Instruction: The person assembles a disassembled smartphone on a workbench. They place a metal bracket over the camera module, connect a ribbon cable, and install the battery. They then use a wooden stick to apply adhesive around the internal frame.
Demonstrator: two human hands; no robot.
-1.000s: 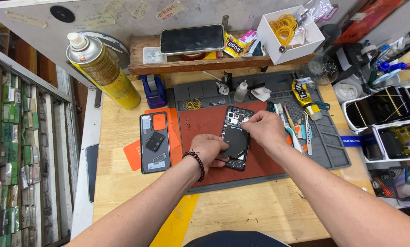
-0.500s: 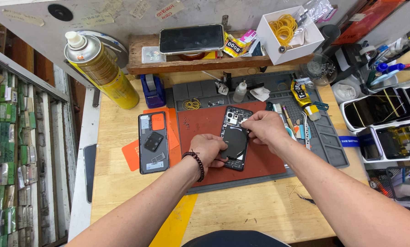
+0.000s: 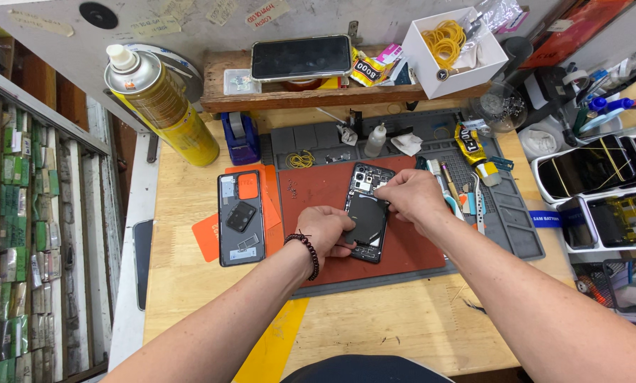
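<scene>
Opened phone held down at both ends on red mat

Opened phone [image 3: 367, 213], back cover off, is laid on the red mat [image 3: 318, 191], long axis running away from the person, tilted slightly right at the top. Its lower left edge is pressed by the left hand [image 3: 325, 228], fingers curled and resting on it. Its top right corner, beside the camera block, is met by the right hand [image 3: 411, 197], fingertips pinched together; whether a small part or tool is pinched cannot be told. Right hand is nearer the top end, left hand nearer the bottom end. Phone lies between the two hands, touched by both.

Counts: one opened phone; one detached back cover [image 3: 241, 217] just left of the mat on orange sheets; one dark phone [image 3: 301, 57] on the wooden shelf [image 3: 218, 99]; one yellow spray can [image 3: 160, 99] at the far left of the surface; one white box [image 3: 454, 50] holding yellow rubber bands; one grey work mat [image 3: 502, 213] under the red one.
</scene>
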